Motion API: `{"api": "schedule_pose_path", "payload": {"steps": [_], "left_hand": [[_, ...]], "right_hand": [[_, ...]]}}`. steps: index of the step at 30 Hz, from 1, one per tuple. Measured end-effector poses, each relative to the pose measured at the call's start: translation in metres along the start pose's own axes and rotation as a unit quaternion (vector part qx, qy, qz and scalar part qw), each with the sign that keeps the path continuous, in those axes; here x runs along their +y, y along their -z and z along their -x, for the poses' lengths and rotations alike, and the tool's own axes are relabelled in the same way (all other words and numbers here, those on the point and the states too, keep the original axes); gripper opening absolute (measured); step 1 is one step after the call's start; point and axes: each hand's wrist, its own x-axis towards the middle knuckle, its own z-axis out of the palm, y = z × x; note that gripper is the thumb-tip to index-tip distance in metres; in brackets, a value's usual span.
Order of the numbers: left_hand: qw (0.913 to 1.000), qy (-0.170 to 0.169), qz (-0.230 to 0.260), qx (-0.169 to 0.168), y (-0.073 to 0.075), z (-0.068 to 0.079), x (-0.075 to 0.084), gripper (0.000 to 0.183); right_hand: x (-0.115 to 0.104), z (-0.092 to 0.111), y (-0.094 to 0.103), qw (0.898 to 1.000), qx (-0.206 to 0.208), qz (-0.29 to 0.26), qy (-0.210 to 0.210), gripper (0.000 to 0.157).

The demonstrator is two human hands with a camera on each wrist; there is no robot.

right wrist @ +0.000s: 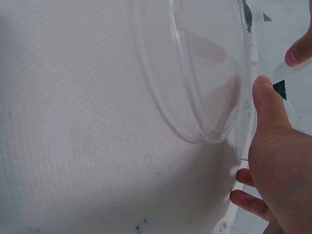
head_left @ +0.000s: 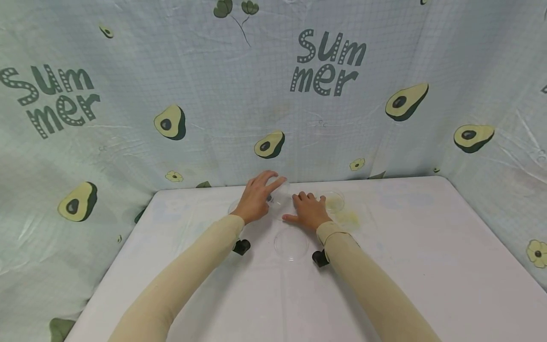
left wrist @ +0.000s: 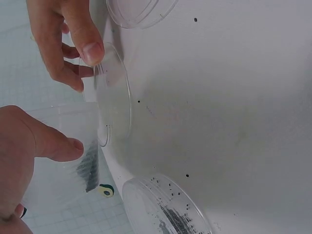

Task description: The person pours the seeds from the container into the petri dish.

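In the left wrist view my left hand [left wrist: 22,146] grips a clear plastic container [left wrist: 68,117] by its side. Dark seed-like grains [left wrist: 88,168] have gathered in the container's lower corner. It is held above the table, next to a clear petri dish [left wrist: 117,97]. At that dish's rim is my right hand [head_left: 307,210], thumb and fingers spread and curled round nothing. Another petri dish [left wrist: 168,207], with dark grains in it, lies on the left hand's side. The right wrist view shows the right thumb [right wrist: 268,105] raised and its fingertips low by the table.
One clear dish [head_left: 291,243] stands nearer me between the forearms. Another dish [head_left: 333,202] lies beyond the right hand, near a yellowish patch [head_left: 348,218] on the white table [head_left: 410,266]. A few grains are scattered there. A patterned curtain [head_left: 231,95] hangs behind the table's back edge.
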Motion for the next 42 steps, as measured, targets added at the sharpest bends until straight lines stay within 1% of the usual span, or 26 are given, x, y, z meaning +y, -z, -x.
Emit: {"api": "schedule_pose_path", "payload": {"steps": [6, 15, 25, 32, 42], "left_hand": [[0.9999, -0.007, -0.014, 0.000, -0.0021, -0.0020, 0.0002, 0.085], [0.9989, -0.029, -0.037, 0.009, -0.0012, -0.0027, 0.0023, 0.083], [0.9980, -0.041, -0.048, -0.001, -0.0024, -0.0031, 0.0024, 0.081], [0.9965, -0.058, -0.060, 0.010, -0.0026, -0.0023, 0.0030, 0.079], [0.9961, -0.061, -0.064, 0.004, -0.0027, -0.0027, 0.0038, 0.080]], "right_hand": [[0.0012, -0.0009, -0.0016, 1.000, 0.004, 0.003, 0.000, 0.080], [0.0011, 0.0007, 0.0015, 1.000, 0.002, -0.002, 0.000, 0.079], [0.0002, 0.0013, 0.0016, 1.000, 0.000, -0.006, -0.002, 0.079], [-0.0008, 0.0022, 0.0031, 1.000, -0.004, -0.005, -0.007, 0.080], [-0.0021, 0.0037, 0.0049, 1.000, -0.011, -0.011, -0.008, 0.081]]}}
